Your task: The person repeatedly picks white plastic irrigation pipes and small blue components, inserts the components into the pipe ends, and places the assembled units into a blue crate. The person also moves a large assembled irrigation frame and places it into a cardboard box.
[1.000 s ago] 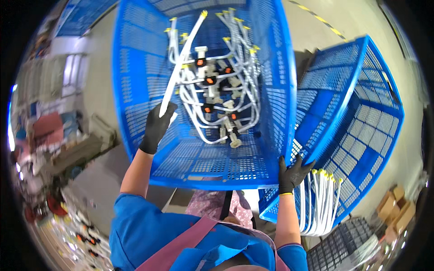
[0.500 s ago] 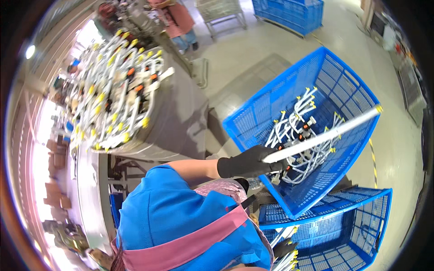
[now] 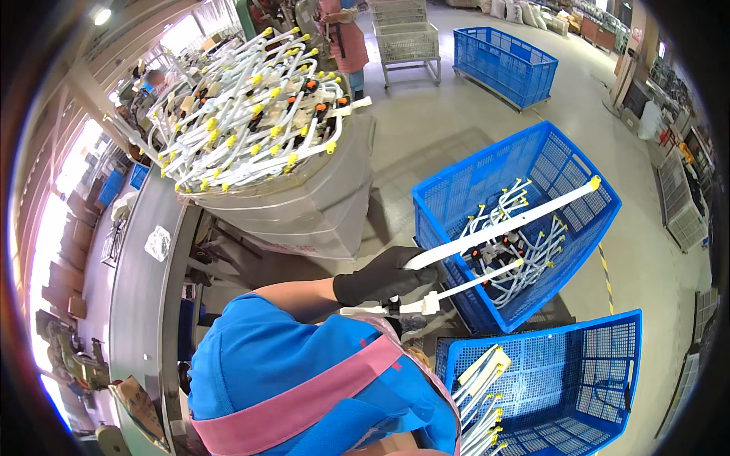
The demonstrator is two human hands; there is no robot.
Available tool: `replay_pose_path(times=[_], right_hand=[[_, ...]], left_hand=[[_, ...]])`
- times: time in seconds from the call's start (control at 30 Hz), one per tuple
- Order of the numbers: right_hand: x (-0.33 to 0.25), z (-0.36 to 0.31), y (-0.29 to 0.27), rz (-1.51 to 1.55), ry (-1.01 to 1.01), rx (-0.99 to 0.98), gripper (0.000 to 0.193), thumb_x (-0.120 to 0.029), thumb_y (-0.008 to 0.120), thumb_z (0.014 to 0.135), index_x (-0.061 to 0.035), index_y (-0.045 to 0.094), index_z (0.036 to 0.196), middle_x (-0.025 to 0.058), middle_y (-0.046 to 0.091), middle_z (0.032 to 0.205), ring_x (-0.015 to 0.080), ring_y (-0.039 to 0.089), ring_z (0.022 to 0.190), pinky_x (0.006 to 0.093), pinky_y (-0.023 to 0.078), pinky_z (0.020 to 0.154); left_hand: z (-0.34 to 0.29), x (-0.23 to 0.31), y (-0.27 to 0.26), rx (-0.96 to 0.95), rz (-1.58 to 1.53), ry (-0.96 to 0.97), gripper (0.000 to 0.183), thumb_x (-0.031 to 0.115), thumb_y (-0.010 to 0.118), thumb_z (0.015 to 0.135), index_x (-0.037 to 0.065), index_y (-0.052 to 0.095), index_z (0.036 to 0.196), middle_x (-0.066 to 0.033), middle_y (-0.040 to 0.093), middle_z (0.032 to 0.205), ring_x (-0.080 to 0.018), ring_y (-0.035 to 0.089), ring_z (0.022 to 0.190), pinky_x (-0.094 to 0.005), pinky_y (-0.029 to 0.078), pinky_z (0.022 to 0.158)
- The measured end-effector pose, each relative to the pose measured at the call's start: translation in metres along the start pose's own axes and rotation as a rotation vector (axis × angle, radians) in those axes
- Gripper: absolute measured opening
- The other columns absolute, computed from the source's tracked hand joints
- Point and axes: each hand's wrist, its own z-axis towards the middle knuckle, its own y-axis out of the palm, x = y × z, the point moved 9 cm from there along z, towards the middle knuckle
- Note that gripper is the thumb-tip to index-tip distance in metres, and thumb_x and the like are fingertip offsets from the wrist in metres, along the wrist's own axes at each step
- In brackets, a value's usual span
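My left hand, in a black glove, is closed round a long white tube with a yellow end cap, which slants up and right over a blue crate. Just under the glove runs a thinner white tube with a yellow tip, a white fitting and a black clip; whether the two tubes are joined is hidden. Beyond them, the blue crate holds several white tube pieces with yellow tips. A bit of my right forearm shows at the lower edge, its hand out of sight.
A second blue crate at the lower right has white tubes along its left side. At the left, a large wrapped bin is heaped with white tubes, beside a grey work surface. A person in pink stands behind.
The view has shifted. My left hand has drawn back left with the white tube, and the thinner tube with its fitting now shows below it. My right hand has left the lower crate.
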Motion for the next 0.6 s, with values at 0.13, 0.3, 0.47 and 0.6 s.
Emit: replay_pose_path(times=[0.13,0.3,0.47,0.6], right_hand=[[0.006,-0.006,-0.004,-0.005,-0.009,-0.03,0.057,-0.043,0.038,0.097,0.0058,0.048,0.124,0.0266,0.054,0.119,0.043,0.052,0.11,0.05,0.042,0.092],[0.002,-0.021,-0.036,0.067,-0.036,0.004,0.057,-0.043,0.038,0.097,0.0073,0.054,0.119,0.027,0.06,0.112,0.0434,0.055,0.105,0.0508,0.043,0.087],[-0.009,-0.061,-0.096,0.722,0.016,0.058,0.034,-0.026,0.05,0.092,0.0078,0.052,0.091,0.0178,0.055,0.074,0.0295,0.047,0.061,0.042,0.04,0.055],[-0.029,-0.119,-0.13,0.84,-0.138,0.189,0.01,-0.004,0.054,0.075,0.0046,0.05,0.079,0.0121,0.046,0.072,0.0234,0.044,0.069,0.0367,0.036,0.064]], left_hand=[[-0.025,0.003,-0.007,0.035,0.142,0.026,0.016,0.018,0.061,0.093,0.006,0.066,0.103,0.0055,0.056,0.073,-0.0016,0.046,0.062,-0.0196,0.037,0.053],[-0.044,-0.011,-0.016,0.049,0.132,-0.202,0.018,0.02,0.062,0.093,0.006,0.065,0.104,0.003,0.061,0.074,-0.0018,0.051,0.057,-0.0198,0.042,0.048],[-0.048,0.015,-0.028,0.014,0.052,0.029,0.011,0.007,0.059,0.085,0.005,0.063,0.095,0.001,0.06,0.077,-0.0051,0.052,0.066,-0.024,0.044,0.059],[-0.035,0.002,-0.048,-0.015,0.127,0.018,0.013,0.013,0.062,0.088,0.003,0.063,0.096,-0.0008,0.062,0.078,-0.0063,0.054,0.072,-0.0268,0.045,0.065]])
